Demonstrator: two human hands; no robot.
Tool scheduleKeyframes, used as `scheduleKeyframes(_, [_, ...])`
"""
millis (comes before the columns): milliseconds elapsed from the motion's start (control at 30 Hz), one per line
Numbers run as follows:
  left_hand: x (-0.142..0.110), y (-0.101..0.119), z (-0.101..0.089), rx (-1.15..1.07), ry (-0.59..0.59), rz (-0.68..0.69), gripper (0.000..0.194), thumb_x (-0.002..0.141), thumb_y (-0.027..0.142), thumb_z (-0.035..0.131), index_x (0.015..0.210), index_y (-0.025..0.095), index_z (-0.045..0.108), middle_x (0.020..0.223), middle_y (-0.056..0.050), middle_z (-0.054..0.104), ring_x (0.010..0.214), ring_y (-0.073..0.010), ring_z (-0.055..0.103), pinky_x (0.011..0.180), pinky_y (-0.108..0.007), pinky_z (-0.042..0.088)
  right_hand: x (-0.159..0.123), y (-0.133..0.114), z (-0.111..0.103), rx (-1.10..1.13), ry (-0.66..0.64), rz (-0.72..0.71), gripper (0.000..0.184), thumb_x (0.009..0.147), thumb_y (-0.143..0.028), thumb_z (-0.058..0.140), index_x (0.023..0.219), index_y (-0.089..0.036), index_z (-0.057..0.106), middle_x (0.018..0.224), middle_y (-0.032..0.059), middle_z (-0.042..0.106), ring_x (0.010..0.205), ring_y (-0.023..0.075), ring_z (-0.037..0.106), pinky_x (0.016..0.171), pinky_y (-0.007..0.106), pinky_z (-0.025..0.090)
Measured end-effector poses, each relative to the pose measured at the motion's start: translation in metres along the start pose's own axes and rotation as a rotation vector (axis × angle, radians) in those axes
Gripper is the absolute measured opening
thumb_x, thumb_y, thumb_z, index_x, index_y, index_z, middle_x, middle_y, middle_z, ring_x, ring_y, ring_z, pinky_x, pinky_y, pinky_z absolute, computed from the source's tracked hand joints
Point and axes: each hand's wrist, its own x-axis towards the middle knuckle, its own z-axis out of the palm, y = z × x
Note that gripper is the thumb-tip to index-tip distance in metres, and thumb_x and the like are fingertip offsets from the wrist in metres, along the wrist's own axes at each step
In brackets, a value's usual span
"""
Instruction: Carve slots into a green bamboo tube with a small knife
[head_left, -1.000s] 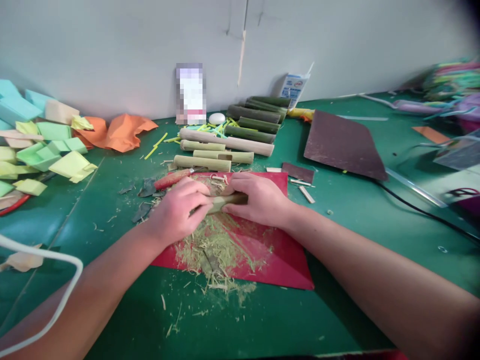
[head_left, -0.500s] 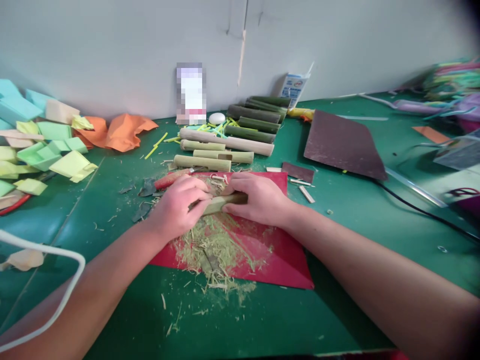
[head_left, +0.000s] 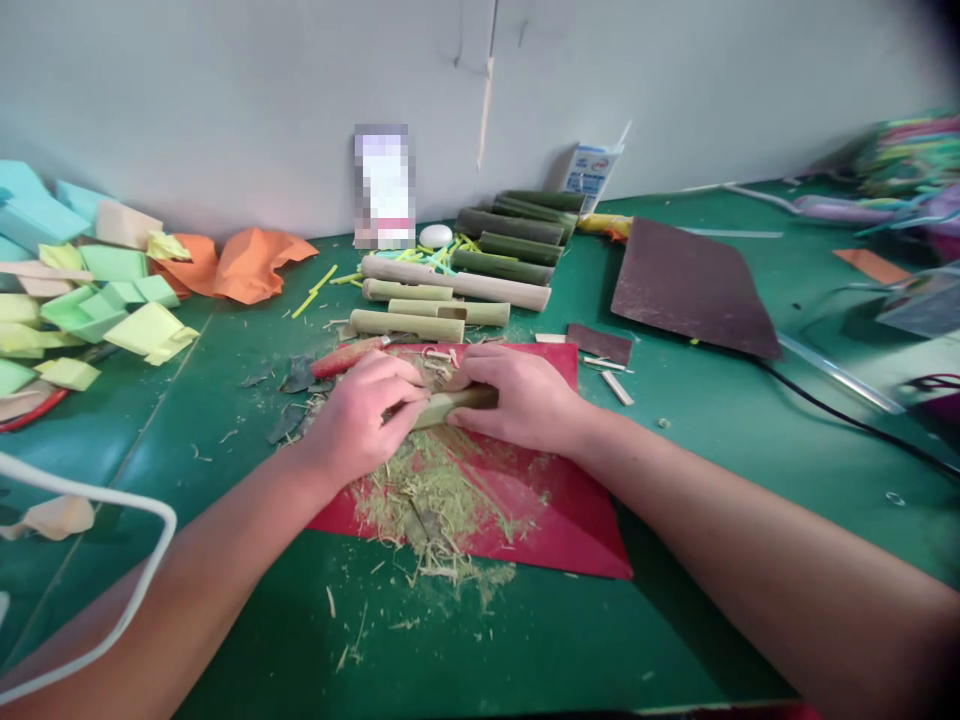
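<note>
Over the red sheet (head_left: 577, 515), both hands close round a short, pale green bamboo piece (head_left: 436, 408) lying crosswise. My left hand (head_left: 367, 405) pinches around its left end; whether something thin also sits between those fingers I cannot make out. My right hand (head_left: 517, 395) wraps the right end, thumb in front and fingers behind. Fingers cover much of the bamboo. Below lie heaped bamboo shavings and dust (head_left: 431, 495). Just behind my left hand rests a knife with a red handle (head_left: 345, 358).
Several cut bamboo tubes (head_left: 409, 326) lie in rows behind the hands. A dark brown sheet (head_left: 694, 290) and a smaller brown piece (head_left: 600, 344) are to the right. Folded paper pieces (head_left: 150, 330) crowd the left. A phone (head_left: 384, 185) leans against the wall, near a drink carton (head_left: 591, 172).
My left hand has shifted very slightly to the right along the bamboo piece. The whole view has moved a little; both hands keep their hold.
</note>
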Motion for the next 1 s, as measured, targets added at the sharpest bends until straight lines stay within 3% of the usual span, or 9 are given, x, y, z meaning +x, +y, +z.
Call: scheduleKeyframes(1000, [0.0006,0.0056,0.0022,-0.015,0.004,-0.029,0.007,0.082,0.016,0.057,0.08,0.017,0.064,0.088,-0.006,0.063,0.084,-0.0178,0.057,0.077,-0.036,0.047,0.0001,0.0002,-0.0016,0.027,-0.017,-0.009,0.012,0.072,-0.029,0.062,0.08,-0.02,0.059,0.083,0.0012,0.057,0.077,0.0151,0.05,0.063,0.026,0.033])
